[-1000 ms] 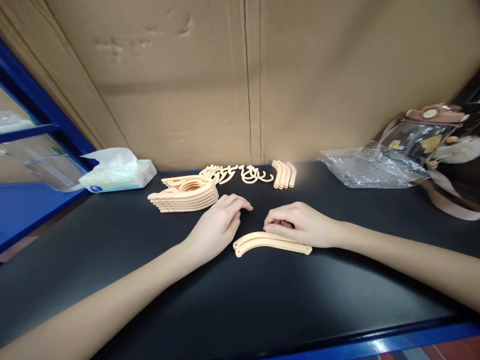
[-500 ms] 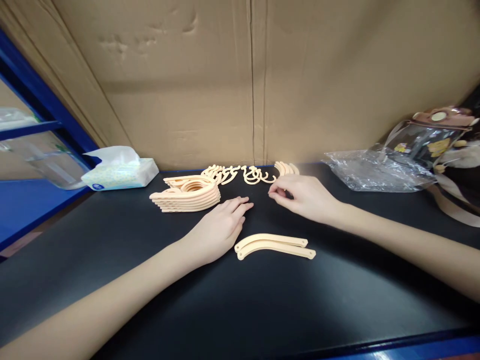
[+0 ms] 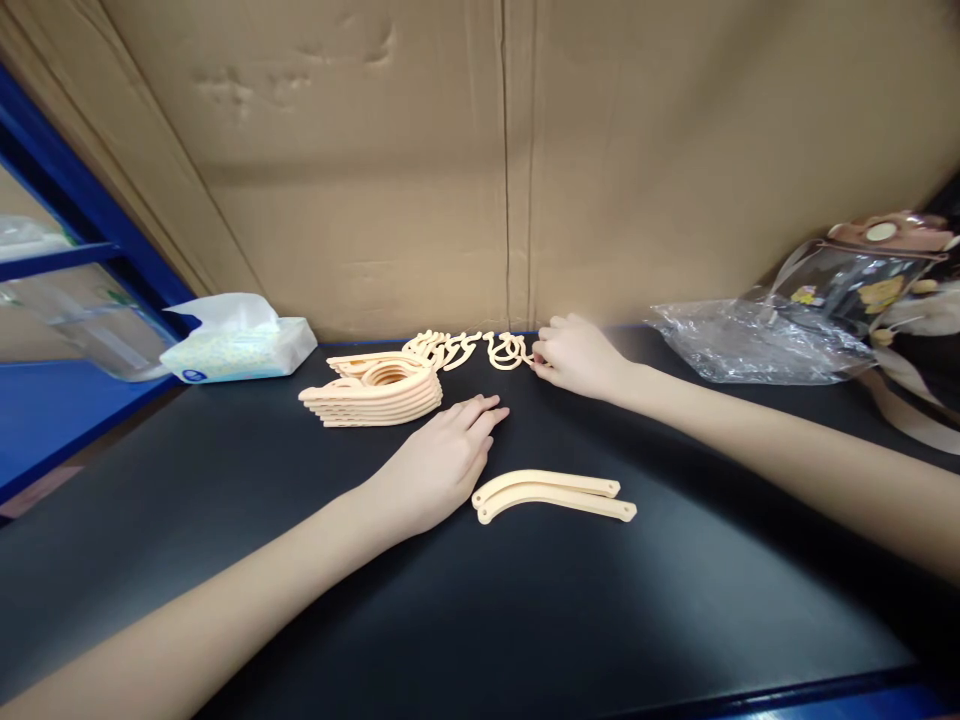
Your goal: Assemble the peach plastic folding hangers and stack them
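My left hand (image 3: pixel 454 455) rests on the black table, fingers stretched out and holding nothing. Just right of its wrist lie two curved cream hanger arms (image 3: pixel 551 493), side by side with holes at their ends. Farther off, my right hand (image 3: pixel 581 357) has its fingers curled and pinched on a small cream hanger hook, which is mostly hidden. Beside those fingertips lie loose hanger hooks (image 3: pixel 507 352). A stack of cream folded hangers (image 3: pixel 375 395) stands beyond my left hand. Several small cream pieces (image 3: pixel 442 350) lie behind the stack.
A tissue pack (image 3: pixel 244 345) sits at the back left, near a blue frame (image 3: pixel 82 190). A clear plastic bag (image 3: pixel 757 340) and a strapped bottle (image 3: pixel 862 275) are at the back right. A cardboard wall (image 3: pixel 375 170) closes off the table's (image 3: pixel 487 620) far side.
My right hand has moved farther away, over the back hooks and curved pieces, and its fingers have closed at a hook. My left hand stays almost still.
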Demonstrator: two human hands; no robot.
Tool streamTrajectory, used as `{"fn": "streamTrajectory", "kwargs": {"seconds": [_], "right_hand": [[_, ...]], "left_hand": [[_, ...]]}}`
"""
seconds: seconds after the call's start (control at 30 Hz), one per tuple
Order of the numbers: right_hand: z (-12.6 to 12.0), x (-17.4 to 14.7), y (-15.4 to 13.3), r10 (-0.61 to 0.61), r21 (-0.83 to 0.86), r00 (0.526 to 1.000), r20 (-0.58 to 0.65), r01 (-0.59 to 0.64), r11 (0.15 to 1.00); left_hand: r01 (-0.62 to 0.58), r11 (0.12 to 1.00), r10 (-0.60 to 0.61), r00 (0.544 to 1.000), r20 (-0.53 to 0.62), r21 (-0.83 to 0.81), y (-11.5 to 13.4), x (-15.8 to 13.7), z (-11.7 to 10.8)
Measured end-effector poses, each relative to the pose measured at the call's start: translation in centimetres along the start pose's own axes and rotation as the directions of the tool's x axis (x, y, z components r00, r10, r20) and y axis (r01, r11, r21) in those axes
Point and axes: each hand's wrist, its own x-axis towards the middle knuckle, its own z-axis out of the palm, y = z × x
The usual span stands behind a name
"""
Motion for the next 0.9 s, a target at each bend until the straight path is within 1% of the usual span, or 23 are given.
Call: {"fn": "streamTrajectory", "kwargs": {"seconds": [0.13,0.27,0.4,0.5,0.57,0.63,0.73,0.8,0.9], "right_hand": [[0.5,0.7,0.2,0.042,0.017,0.999,0.001,-0.042,0.999],[0.2,1.5,0.8,0.09,0.046,0.995,-0.037,-0.088,0.995],[-1.5,1.2,1.1,0.144,0.096,0.984,-0.103,-0.134,0.986],[-3.0,-0.5,0.6,0.151,0.159,0.981,-0.123,-0.131,0.979],[-3.8,-2.2,-0.2,0.164,0.353,0.983,-0.086,-0.124,0.927],[-4.1,-4.1,-1.1,0.197,0.45,0.979,-0.043,-0.158,0.879],[-4.0,-6.6,-2.4,0.174,0.487,0.983,0.065,-0.183,0.854],[-3.6,-7.8,-3.0,0.206,0.472,0.971,0.126,-0.241,0.848],[-3.2,-8.6,-3.4,0.23,0.408,0.96,0.158,-0.276,0.87]], "left_hand": [[0.003,1.0,-0.003,1.0,0.01,0.003,0.1,0.0,-0.1],[-0.006,1.0,0.006,1.0,-0.004,0.006,0.1,0.0,-0.1],[-0.01,1.0,0.01,1.0,-0.007,0.011,0.1,0.0,0.0],[-0.007,1.0,0.007,1.0,-0.005,0.008,0.1,0.0,0.0],[-0.003,1.0,0.003,1.0,-0.008,0.005,0.1,0.0,0.0],[-0.001,1.0,0.001,1.0,-0.018,0.004,0.1,0.0,0.1],[0.001,1.0,-0.001,1.0,-0.022,0.0,0.1,0.0,0.1],[0.002,1.0,-0.002,1.0,-0.016,-0.003,0.1,0.0,0.1],[0.005,1.0,-0.005,1.0,-0.008,-0.008,0.1,0.0,0.1]]}}
